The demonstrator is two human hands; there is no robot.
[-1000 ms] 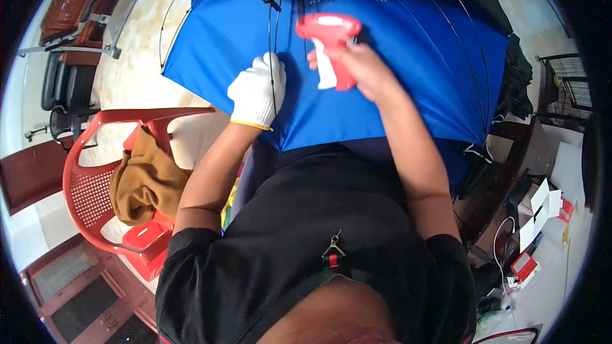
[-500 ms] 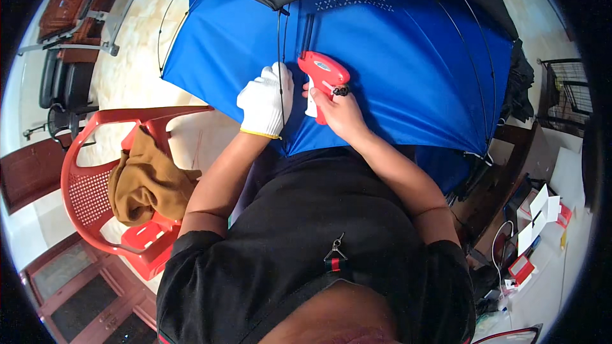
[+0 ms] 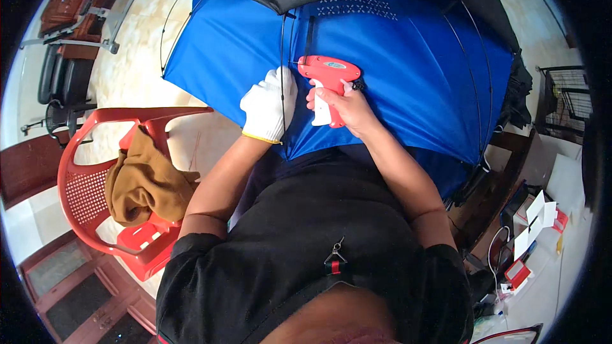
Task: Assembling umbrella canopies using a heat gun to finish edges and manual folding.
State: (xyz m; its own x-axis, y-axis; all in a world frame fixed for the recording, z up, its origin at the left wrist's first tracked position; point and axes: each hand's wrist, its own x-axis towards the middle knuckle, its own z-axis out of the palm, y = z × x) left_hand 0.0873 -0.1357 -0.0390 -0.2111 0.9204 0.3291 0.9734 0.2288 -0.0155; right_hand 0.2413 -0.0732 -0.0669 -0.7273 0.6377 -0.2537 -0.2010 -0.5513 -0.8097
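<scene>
An open umbrella (image 3: 395,83) spreads before me, its blue side facing me, with black cloth above and thin dark ribs. My left hand (image 3: 269,103), in a white knitted glove, is closed on the blue cloth beside one rib; its fingertips are partly hidden. My bare right hand (image 3: 341,105) grips a red tagging gun (image 3: 330,71) with a white trigger. The gun lies nearly level, its thin needle pointing left at the cloth and rib near my gloved fingers. Whether the needle touches the cloth, I cannot tell.
To the left stands a red plastic chair (image 3: 83,197) with a brown cloth (image 3: 150,181) draped on it. On the right, a white table (image 3: 545,280) carries an opened white box (image 3: 534,223), red packets and a cable. A black wire cage (image 3: 564,99) stands beyond.
The tagging gun has swung from a slanted pose to nearly level, its nose now pointing left. My left hand has shifted slightly right, still at the rib.
</scene>
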